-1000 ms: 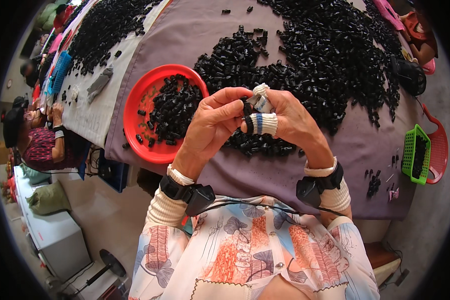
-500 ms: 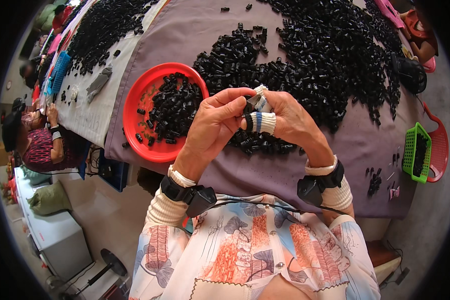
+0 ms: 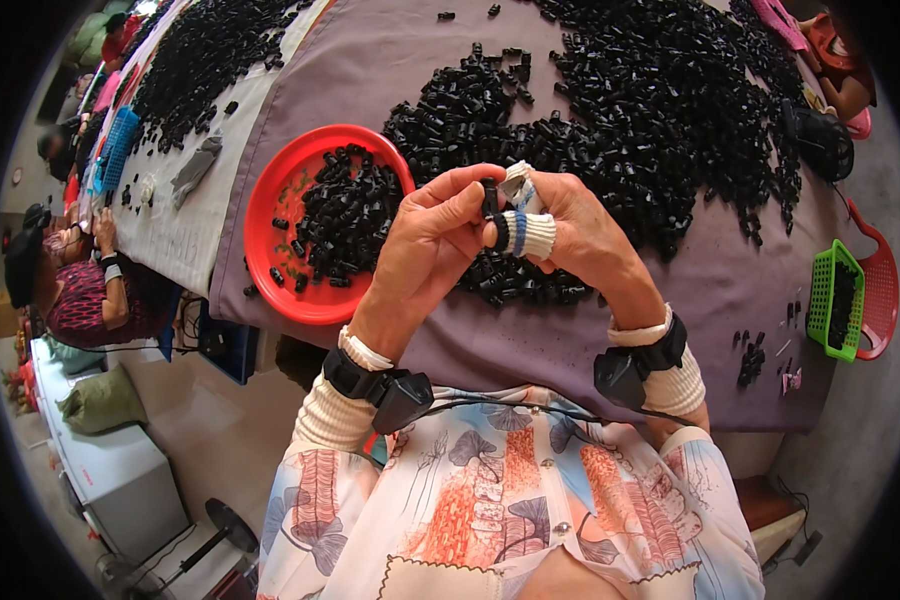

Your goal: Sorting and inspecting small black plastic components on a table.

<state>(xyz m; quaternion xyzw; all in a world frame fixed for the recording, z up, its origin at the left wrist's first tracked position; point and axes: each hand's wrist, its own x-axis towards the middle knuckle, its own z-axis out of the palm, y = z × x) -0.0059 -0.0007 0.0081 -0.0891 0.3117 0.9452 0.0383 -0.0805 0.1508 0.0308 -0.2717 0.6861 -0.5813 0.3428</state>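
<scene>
Glossy, stubby black pieces (image 3: 650, 150) lay heaped on purple cloth (image 3: 530, 335), and above them stood one slim black part (image 3: 489, 197)! The left hand (image 3: 428, 228) pinched it between thumb and forefinger; the right hand (image 3: 592, 235), digits sleeved in ribbed white knit (image 3: 536, 234), curled close, its grip too hidden to tell.

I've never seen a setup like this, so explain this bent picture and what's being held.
No machine: these are a person's hands, seen by a fisheye camera worn on the head, looking down; its lens bends straight edges. Black devices are strapped near both wrists. The left hand pinches a small black piece. The right hand, with white knitted covers on thumb and finger, is close by; its grip is unclear. On the purple-grey cloth lie heaps of similar black pieces, beside a round red tray holding more.
</scene>
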